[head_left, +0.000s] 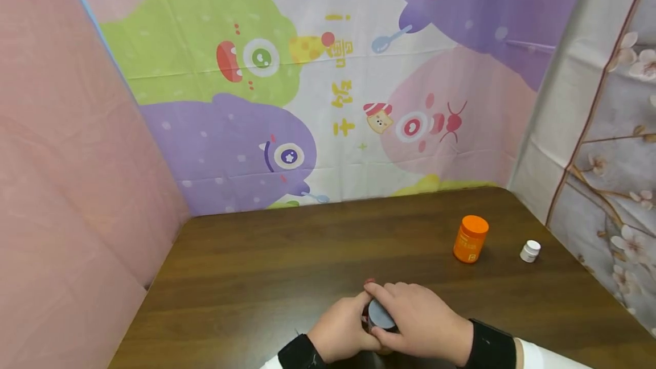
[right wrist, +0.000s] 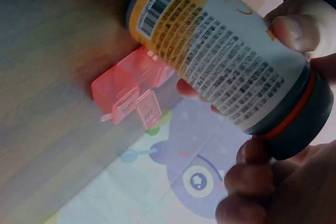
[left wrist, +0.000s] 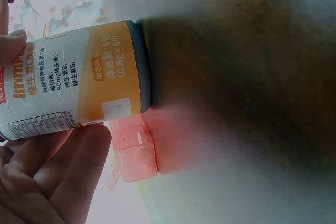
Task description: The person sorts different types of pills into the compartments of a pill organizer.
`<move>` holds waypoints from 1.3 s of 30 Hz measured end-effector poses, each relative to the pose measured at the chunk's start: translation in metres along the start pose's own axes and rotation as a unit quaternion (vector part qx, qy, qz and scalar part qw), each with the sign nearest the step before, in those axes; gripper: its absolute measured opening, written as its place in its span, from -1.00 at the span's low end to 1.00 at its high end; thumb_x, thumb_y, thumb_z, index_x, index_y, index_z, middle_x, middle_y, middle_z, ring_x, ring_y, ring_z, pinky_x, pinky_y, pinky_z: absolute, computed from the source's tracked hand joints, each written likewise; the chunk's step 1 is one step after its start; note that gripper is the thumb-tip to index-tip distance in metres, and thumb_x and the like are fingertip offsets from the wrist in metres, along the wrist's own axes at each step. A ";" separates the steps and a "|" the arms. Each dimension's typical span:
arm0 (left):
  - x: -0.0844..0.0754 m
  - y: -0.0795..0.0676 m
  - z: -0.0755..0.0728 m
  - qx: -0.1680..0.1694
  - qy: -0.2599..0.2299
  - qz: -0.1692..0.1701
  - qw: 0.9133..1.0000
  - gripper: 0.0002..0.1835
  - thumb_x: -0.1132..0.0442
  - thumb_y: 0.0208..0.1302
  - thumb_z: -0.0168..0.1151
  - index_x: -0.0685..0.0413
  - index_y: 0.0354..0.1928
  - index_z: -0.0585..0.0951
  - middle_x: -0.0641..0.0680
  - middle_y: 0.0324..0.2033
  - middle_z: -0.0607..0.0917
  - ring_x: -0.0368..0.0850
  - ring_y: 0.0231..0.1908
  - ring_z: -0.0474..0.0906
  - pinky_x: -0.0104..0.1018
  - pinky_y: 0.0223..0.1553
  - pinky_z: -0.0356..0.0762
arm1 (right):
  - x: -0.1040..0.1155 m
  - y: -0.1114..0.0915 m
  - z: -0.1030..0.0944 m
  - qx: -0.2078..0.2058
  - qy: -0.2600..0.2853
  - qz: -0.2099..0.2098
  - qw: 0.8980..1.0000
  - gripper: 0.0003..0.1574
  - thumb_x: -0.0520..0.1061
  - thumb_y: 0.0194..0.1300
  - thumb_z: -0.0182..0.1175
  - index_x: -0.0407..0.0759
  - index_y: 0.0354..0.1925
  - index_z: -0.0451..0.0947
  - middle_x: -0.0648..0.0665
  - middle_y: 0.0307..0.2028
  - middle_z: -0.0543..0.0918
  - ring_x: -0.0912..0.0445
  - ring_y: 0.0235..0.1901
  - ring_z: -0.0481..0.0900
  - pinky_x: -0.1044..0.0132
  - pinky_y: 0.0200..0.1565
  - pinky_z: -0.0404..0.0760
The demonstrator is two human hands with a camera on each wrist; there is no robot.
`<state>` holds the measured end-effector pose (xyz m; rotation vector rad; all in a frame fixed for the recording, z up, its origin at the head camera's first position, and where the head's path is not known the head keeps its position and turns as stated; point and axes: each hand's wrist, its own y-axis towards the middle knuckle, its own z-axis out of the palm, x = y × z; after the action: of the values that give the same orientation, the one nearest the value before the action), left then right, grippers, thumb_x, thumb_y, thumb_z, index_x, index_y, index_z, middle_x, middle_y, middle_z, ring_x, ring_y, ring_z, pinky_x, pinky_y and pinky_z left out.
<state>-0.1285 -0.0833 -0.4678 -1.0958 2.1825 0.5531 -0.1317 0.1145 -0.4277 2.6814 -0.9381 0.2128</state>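
Observation:
A vitamin bottle (left wrist: 68,77) with an orange and white label stands between both hands near the table's front. My left hand (head_left: 340,326) grips its body, the thumb on one side and the fingers on the other. Over the top, my right hand (head_left: 422,320) holds the dark grey cap (head_left: 380,315), fingers curled about its rim. An orange-red ring shows just under the cap in the right wrist view. Beyond the bottle sits a pink translucent pill box (right wrist: 123,90) with raised lids; the hands mostly hide it in the head view.
An orange jar (head_left: 470,239) stands at the right of the brown table (head_left: 246,278). Farther right is a small white bottle (head_left: 530,251). Patterned cloths (head_left: 215,141) hang behind the table and along its sides.

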 end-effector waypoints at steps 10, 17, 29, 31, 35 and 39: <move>0.001 0.000 0.002 -0.003 0.008 0.007 1.000 -0.21 -0.13 0.06 0.41 -0.17 0.33 0.35 -0.18 -0.23 0.68 -0.46 -0.34 0.52 -0.52 -0.33 0.55 | -0.009 -0.004 -0.004 0.003 0.006 -0.042 0.999 -0.17 0.26 0.21 0.21 0.01 0.35 0.27 0.11 0.04 0.49 0.28 -0.20 0.43 0.24 -0.18 0.58; 0.002 0.001 -0.001 -0.002 -0.014 -0.010 1.000 -0.27 -0.09 0.01 0.45 -0.26 0.26 0.40 -0.18 -0.19 0.68 -0.43 -0.29 0.54 -0.45 -0.28 0.57 | -0.001 0.003 -0.001 -0.003 -0.014 0.011 1.000 -0.33 0.44 0.25 0.09 -0.04 0.00 0.47 0.09 -0.31 0.53 0.25 -0.40 0.41 0.34 -0.40 0.54; 0.002 0.001 0.004 -0.007 0.010 0.000 1.000 -0.35 -0.10 0.05 0.42 -0.23 0.21 0.45 -0.19 -0.21 0.67 -0.46 -0.30 0.52 -0.48 -0.31 0.55 | -0.009 -0.006 -0.004 0.005 0.057 -0.069 0.996 -0.35 -0.09 0.09 0.22 0.05 0.19 0.34 0.14 -0.04 0.44 0.27 -0.18 0.36 0.33 -0.18 0.54; 0.003 0.000 0.003 -0.004 0.007 -0.001 1.000 -0.31 -0.09 0.04 0.43 -0.23 0.25 0.42 -0.20 -0.22 0.67 -0.45 -0.31 0.52 -0.48 -0.32 0.55 | -0.008 -0.004 -0.002 -0.008 0.049 -0.054 0.997 -0.34 0.00 0.14 0.24 0.04 0.22 0.35 0.11 0.02 0.45 0.26 -0.16 0.39 0.30 -0.18 0.57; 0.002 -0.002 0.001 -0.005 0.014 -0.006 1.000 -0.27 -0.10 0.01 0.44 -0.27 0.26 0.39 -0.23 -0.28 0.66 -0.45 -0.36 0.52 -0.49 -0.36 0.54 | -0.001 0.000 0.001 -0.015 0.027 0.018 0.999 -0.36 0.38 0.22 0.17 0.03 0.08 0.44 0.09 -0.16 0.53 0.26 -0.31 0.44 0.33 -0.35 0.58; -0.002 0.002 0.001 -0.004 0.019 -0.013 1.000 -0.26 -0.14 0.00 0.44 -0.28 0.26 0.39 -0.25 -0.31 0.66 -0.47 -0.39 0.51 -0.50 -0.38 0.53 | 0.002 0.000 -0.001 -0.004 0.015 0.061 0.998 -0.41 0.44 0.19 0.16 0.05 -0.09 0.47 0.13 -0.34 0.49 0.26 -0.44 0.40 0.36 -0.45 0.52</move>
<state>-0.1286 -0.0808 -0.4669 -1.1467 2.1979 0.5347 -0.1298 0.1137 -0.4260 2.6083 -1.0927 0.2736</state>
